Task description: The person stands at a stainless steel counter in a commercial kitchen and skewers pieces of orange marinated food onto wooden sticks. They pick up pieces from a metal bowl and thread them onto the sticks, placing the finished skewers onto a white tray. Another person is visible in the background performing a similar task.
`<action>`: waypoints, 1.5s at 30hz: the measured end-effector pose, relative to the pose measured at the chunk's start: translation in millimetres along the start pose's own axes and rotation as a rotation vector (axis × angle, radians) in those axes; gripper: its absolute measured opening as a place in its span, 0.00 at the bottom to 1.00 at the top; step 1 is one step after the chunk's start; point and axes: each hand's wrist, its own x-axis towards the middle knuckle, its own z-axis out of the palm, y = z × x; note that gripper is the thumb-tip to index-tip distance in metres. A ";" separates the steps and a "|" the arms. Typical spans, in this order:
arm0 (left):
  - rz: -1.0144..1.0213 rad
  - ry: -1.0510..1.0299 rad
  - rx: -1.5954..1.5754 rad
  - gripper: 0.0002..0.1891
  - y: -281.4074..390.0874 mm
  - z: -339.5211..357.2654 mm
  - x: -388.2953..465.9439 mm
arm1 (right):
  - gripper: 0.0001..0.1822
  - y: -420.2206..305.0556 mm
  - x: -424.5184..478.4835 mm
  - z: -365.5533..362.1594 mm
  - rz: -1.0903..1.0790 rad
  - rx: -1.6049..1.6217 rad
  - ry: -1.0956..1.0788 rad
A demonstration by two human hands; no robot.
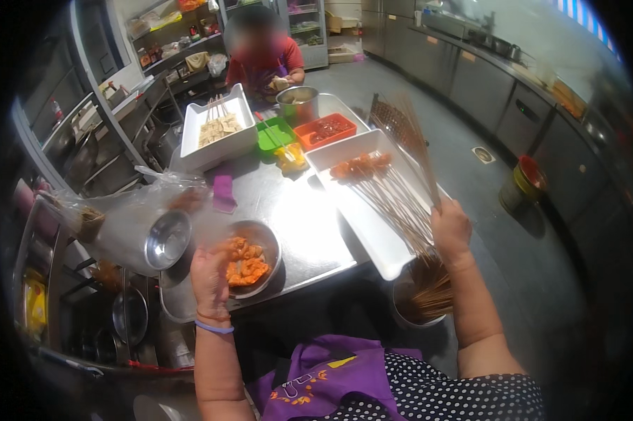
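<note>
My right hand (451,229) grips a fanned bundle of thin bamboo skewers (420,147) upright beside a white plastic tray (368,226). In that tray lie skewers threaded with reddish marinated meat (361,166), their bare sticks pointing towards me. My left hand (211,271) is at the left rim of a steel bowl (276,239), its fingers reaching over orange marinated meat pieces (248,269). Haze blurs those fingertips, so whether they pinch anything is unclear. Below the table's edge, more bamboo skewers (433,294) stand in a round container (400,308).
Across the steel table (295,210), a person (263,68) holds something pale. Near them stand a white tray of skewered pale food (190,129), a green tray (274,134), an orange tray (327,131) and a steel pot (300,108). A plastic bag (121,210) and shiny bowl (168,239) sit left.
</note>
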 end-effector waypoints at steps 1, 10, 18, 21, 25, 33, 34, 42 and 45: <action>-0.009 0.026 -0.011 0.30 0.7 0.0 -0.6 | 0.07 -4.8 -4.2 -6.9 -0.013 0.028 -0.011; -0.024 0.108 0.064 0.26 3.7 13.1 -10.3 | 0.09 -47.1 -58.8 -32.2 0.080 0.695 -0.515; 0.077 0.103 0.125 0.25 5.7 17.5 -19.2 | 0.07 -84.3 -130.3 -17.7 0.163 1.005 -1.050; 0.096 0.110 0.123 0.25 8.3 19.0 -20.4 | 0.07 -89.8 -133.5 -18.9 0.212 0.993 -1.093; 0.109 0.112 0.125 0.25 6.9 18.0 -21.4 | 0.07 -90.5 -135.8 -15.5 0.208 1.008 -1.101; 0.282 0.150 0.432 0.23 -0.6 19.9 -22.6 | 0.07 -89.4 -140.1 -10.4 0.238 0.985 -1.076; 0.343 0.150 0.533 0.23 -3.7 20.1 -21.8 | 0.07 -89.5 -141.6 -8.9 0.247 0.985 -1.073; 0.728 0.155 1.049 0.23 -8.2 24.9 -29.4 | 0.08 -92.1 -147.3 -1.4 0.109 0.930 -1.036; 0.835 0.135 1.262 0.24 -4.4 27.0 -29.4 | 0.09 -100.3 -142.0 -6.7 0.198 0.911 -1.097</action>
